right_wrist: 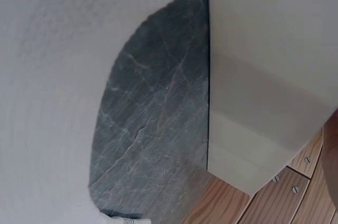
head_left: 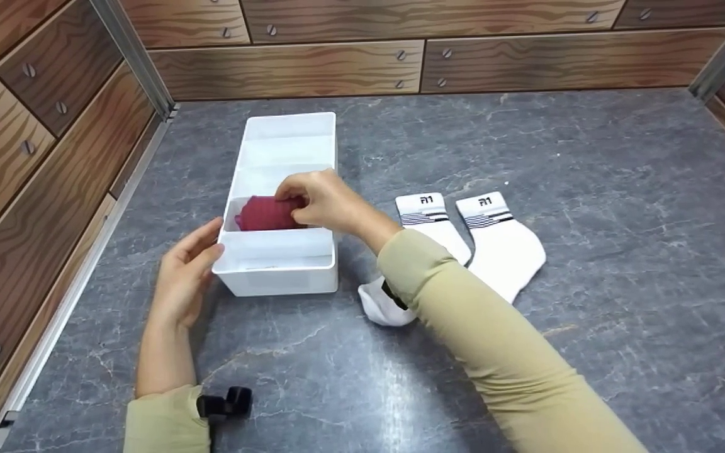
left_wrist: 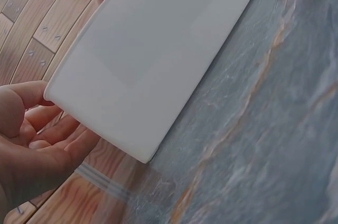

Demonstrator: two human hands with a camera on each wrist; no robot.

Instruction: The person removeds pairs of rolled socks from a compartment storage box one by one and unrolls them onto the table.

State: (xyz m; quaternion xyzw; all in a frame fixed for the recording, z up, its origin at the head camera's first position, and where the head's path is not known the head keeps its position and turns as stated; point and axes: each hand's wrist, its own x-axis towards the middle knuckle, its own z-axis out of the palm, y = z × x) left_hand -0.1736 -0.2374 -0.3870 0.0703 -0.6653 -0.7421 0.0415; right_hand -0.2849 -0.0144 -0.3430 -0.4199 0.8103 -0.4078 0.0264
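Note:
A white divided box (head_left: 274, 283) stands left of centre in the head view. My right hand (head_left: 325, 198) reaches into one of its compartments and grips a folded dark red cloth bundle (head_left: 265, 212), likely socks, between thumb and fingers. The fingers' far side is hidden. My left hand (head_left: 186, 270) touches the box's left side near the front corner, with thumb and fingertips at the rim. In the left wrist view the left fingers (left_wrist: 68, 134) lie loosely bent along the box wall (left_wrist: 142, 65).
Two white socks with striped cuffs, a left sock (head_left: 428, 220) and a right sock (head_left: 504, 251), lie right of the box, partly under my right forearm. The grey marbled tabletop (head_left: 639, 251) is bounded by wood-patterned walls (head_left: 287, 69).

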